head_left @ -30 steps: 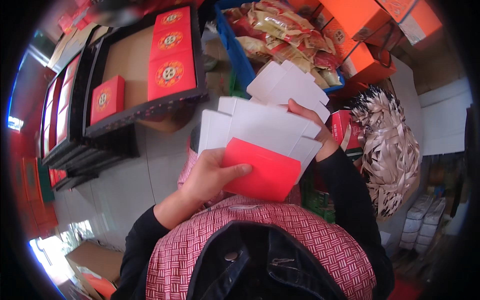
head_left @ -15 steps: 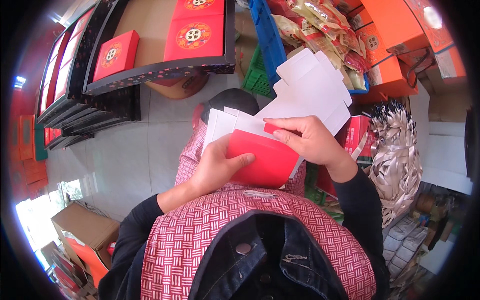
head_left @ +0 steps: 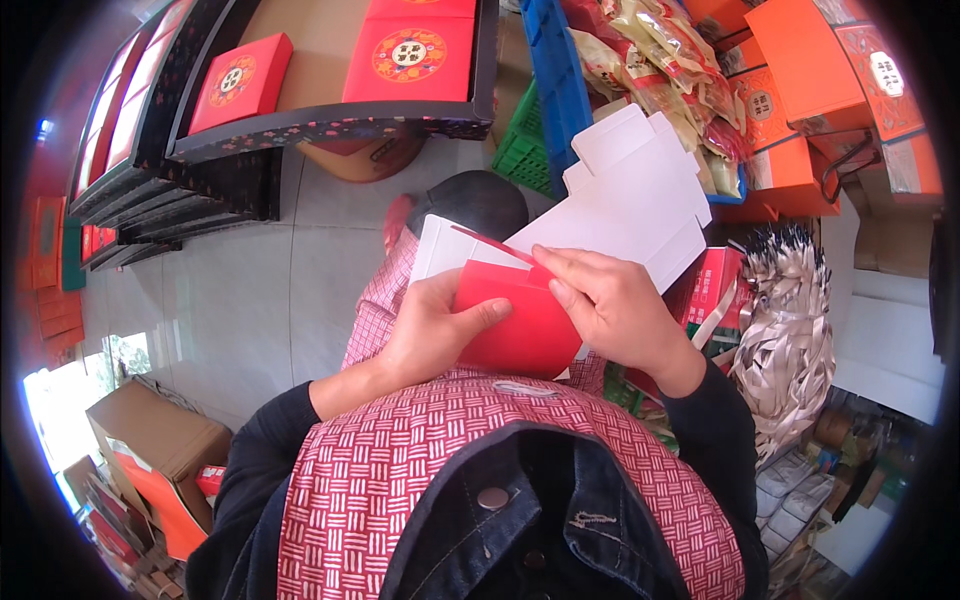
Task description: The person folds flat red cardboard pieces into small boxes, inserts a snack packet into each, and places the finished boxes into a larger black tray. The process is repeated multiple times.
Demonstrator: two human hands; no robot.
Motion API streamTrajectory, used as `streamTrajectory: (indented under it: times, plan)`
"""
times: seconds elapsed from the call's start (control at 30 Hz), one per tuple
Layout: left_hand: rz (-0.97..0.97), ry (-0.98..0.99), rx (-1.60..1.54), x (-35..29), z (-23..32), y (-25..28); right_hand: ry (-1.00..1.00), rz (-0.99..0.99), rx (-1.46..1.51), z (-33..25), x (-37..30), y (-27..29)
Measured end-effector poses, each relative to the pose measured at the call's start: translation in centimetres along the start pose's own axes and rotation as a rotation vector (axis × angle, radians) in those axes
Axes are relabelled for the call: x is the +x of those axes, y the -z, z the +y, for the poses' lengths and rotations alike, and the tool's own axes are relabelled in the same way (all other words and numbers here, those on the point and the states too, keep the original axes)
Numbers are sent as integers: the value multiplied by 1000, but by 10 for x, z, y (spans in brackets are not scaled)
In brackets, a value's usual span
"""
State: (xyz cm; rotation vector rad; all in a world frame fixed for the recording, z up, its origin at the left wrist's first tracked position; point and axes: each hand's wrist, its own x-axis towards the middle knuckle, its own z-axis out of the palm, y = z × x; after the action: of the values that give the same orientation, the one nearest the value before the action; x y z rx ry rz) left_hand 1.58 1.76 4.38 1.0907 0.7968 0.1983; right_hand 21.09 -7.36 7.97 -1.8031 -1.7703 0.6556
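Observation:
A partly folded red cardboard box (head_left: 510, 335) rests in my lap, against the checked apron. My left hand (head_left: 420, 335) grips its left side, thumb across the red face and fingers hidden behind. My right hand (head_left: 625, 310) is closed at the upper right corner, pinching a narrow red flap along the top edge. White inner flaps (head_left: 445, 250) stick out at the upper left. Behind my right hand, a flat white cardboard blank (head_left: 640, 185) with cut tabs slants up to the right; whether it joins the red box is hidden.
Black trays (head_left: 330, 137) at the upper left hold red square boxes (head_left: 412, 55). A blue crate (head_left: 560, 80) of plastic packets and a green crate (head_left: 527, 145) stand ahead. Orange boxes (head_left: 800, 70) and bundled beige ribbons (head_left: 785, 330) are at right. A brown carton (head_left: 160, 435) sits lower left.
My right hand has moved slightly down and inward, bending the narrow red flap over along the box's top edge. My left hand keeps its hold. The whole view has shifted slightly.

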Motion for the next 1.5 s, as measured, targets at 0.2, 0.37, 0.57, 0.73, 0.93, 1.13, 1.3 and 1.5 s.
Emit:
streamTrajectory:
  times: [0.2,0.37,0.57,0.73,0.93,1.13,1.3,1.5]
  plan:
    - [-10,-22,-18,1,-4,2,-19,-4,15,-9,3,-6]
    - [67,-285,-174,6,-26,2,45,1,-33,-5,0,-10]
    - [-38,-427,222,1,-22,8,-28,-8,80,-3,3,-1]
    - [-86,-247,143,-1,-17,9,-17,-35,82,-10,5,3]
    - [-22,-281,179,1,-24,9,30,-31,-57,-14,3,-1]
    - [49,-391,274,0,-30,10,34,-10,-109,-13,3,-6]
    - [48,-382,330,-3,-24,10,51,12,-104,-11,4,-9]
    - [72,-385,250,0,-30,9,63,4,-130,-13,2,-10]
